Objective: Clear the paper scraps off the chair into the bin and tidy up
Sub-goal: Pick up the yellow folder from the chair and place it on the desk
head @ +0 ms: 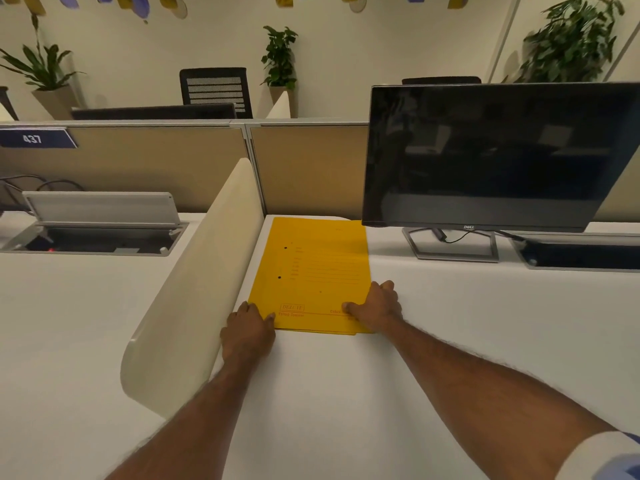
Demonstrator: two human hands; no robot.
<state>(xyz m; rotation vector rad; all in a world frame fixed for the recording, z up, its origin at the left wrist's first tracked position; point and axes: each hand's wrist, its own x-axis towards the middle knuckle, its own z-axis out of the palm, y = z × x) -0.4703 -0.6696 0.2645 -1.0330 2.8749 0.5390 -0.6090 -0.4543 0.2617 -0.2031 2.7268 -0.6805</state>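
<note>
A yellow file folder [311, 268] lies flat on the white desk [450, 323], pushed up against the cream divider at its left. My left hand [247, 330] grips the folder's near left corner, thumb on top. My right hand [375, 306] holds the near right corner, thumb pressed on the cover and fingers curled at the right edge. No paper scraps, chair seat or bin show in this view.
A cream desk divider [194, 289] stands just left of the folder. A dark Dell monitor [498, 157] on a stand sits at the right rear. An open cable tray [100, 223] is on the left desk. Beige partition panels [304, 168] close the back.
</note>
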